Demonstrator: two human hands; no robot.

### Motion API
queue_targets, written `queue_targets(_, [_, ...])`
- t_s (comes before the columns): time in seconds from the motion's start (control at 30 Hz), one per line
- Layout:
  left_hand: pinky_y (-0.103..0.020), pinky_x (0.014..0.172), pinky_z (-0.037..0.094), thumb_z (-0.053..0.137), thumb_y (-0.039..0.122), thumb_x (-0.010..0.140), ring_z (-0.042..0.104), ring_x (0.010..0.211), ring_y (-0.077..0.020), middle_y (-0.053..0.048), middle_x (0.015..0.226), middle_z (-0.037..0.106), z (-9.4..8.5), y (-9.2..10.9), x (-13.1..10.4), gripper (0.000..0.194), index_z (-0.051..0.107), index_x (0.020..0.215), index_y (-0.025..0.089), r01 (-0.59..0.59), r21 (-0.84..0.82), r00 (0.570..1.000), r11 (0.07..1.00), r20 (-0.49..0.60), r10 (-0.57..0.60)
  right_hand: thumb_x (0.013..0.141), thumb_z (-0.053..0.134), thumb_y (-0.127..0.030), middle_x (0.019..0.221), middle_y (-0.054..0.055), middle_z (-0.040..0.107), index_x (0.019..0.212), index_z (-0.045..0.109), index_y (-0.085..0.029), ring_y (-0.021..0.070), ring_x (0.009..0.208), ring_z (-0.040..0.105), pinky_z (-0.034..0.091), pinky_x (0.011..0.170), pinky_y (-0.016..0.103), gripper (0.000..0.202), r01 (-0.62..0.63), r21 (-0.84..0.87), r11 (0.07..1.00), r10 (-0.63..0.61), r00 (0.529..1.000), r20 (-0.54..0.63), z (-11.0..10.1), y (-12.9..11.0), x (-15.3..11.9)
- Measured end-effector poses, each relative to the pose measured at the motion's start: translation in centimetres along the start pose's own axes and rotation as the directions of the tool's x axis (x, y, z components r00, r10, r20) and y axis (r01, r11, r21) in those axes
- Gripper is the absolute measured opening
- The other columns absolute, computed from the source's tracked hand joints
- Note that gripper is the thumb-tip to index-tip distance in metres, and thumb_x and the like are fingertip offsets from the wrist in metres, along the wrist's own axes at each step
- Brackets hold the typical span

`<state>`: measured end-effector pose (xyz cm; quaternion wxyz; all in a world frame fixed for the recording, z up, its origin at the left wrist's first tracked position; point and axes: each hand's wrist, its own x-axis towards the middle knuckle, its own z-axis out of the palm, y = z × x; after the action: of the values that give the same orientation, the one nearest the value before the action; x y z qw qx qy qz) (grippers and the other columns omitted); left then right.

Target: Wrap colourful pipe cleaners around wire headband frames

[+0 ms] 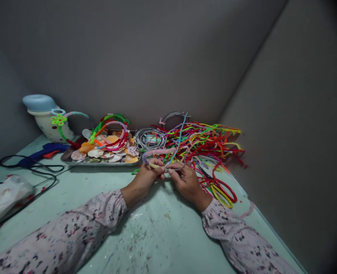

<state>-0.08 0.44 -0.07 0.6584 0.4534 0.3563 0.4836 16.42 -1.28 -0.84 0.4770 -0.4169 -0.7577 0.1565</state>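
Note:
Between my two hands, over the table, is a wire hoop partly wrapped in pastel pink, purple and yellow pipe cleaner. My left hand is closed, its thumb and fingers pinching the wrapped end of the hoop. Close beside it, my right hand is also closed, pinching a light blue pipe cleaner where it meets the hoop. The blue length stands up from the fingertips. Bare wire curves over the right fingers. The exact contact at the fingertips is partly hidden.
A metal tray of seashells carries wrapped hoops. Coiled wire and a pile of pipe cleaners lie behind my hands. Scissors rest at right. A blue glue gun, its cord and a lidded cup stand left.

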Motion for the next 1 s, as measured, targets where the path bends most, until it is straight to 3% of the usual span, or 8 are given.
queue_targets(0.77, [-0.02,0.054,0.036,0.068,0.025,0.074,0.052,0.055,-0.0096,0.003,0.06,0.057,0.0,0.6,-0.4,0.016,0.055,0.081,0.018,-0.117,0.191,0.993,0.975,0.026,0.114,0.092,0.051,-0.023,0.092,0.007,0.07,0.098,0.068,-0.019,0.0203,0.09,0.064,0.049,0.083,0.035,0.018,-0.015,0.022,1.0,0.015,1.0,0.012,-0.2,-0.6,0.3])
queue_targets(1.0, [-0.022,0.056,0.037,0.068,0.02,0.074,0.052,0.057,-0.0102,0.002,0.062,0.057,0.3,1.2,-0.7,0.013,0.056,0.077,0.018,-0.155,0.225,0.988,0.962,0.04,0.15,0.092,0.05,-0.024,0.092,0.006,0.07,0.095,0.068,-0.02,0.0195,0.09,0.064,0.048,0.085,0.035,0.018,-0.033,0.006,0.999,0.033,0.999,0.014,-0.1,-0.4,0.2])
